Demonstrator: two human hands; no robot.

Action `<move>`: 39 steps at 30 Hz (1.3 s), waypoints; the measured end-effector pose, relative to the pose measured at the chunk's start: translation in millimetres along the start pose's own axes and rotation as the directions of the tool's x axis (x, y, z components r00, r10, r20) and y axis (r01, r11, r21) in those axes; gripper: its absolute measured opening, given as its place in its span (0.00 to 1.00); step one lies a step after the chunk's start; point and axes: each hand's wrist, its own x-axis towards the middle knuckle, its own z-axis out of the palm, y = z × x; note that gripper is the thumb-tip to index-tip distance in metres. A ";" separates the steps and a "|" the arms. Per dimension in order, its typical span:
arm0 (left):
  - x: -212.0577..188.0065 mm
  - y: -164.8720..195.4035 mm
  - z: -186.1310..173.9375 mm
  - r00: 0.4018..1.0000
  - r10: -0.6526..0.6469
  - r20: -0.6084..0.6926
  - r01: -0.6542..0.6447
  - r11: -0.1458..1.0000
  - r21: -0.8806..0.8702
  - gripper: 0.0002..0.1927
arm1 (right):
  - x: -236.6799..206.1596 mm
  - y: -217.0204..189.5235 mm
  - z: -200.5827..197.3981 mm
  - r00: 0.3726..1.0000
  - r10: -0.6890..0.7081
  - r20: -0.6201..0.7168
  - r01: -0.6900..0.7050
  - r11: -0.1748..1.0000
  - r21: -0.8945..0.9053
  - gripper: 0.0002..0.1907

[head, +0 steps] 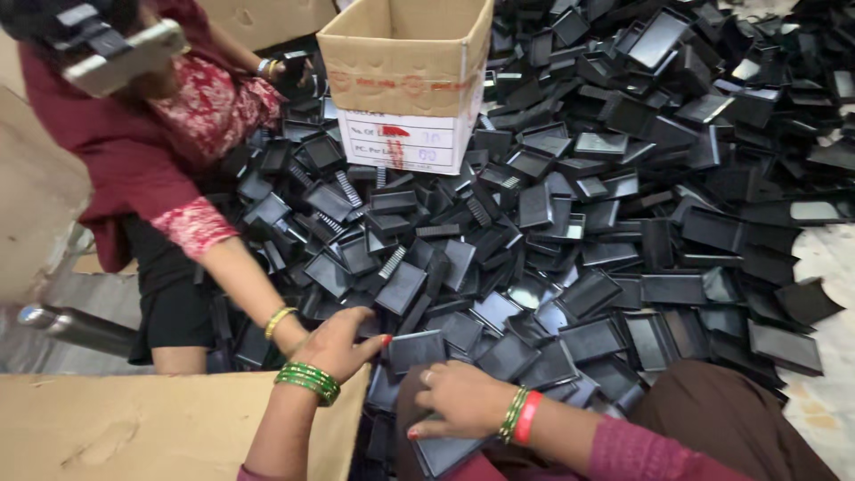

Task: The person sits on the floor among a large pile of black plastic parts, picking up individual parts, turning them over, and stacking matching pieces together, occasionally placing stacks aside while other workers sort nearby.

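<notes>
A large heap of black plastic trays covers the floor in front of me. My left hand, with green bangles at the wrist, is curled at the heap's near edge, its thumb against a black tray. My right hand, wearing a red band and bangles, lies over another black tray at my lap, fingers bent over its top. A co-worker in red sits at the left; their forearm with a gold bangle reaches into the heap right beside my left hand.
An open cardboard box with a white label stands at the back of the heap. A cardboard sheet lies at bottom left. A metal bottle lies at the left. Bare pale floor shows at the right.
</notes>
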 end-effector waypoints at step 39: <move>-29.8 -8.4 -65.2 0.757 -0.143 -0.638 0.135 0.989 -0.062 0.28 | 69.6 150.5 74.1 0.781 0.421 -0.461 -0.463 0.886 0.023 0.17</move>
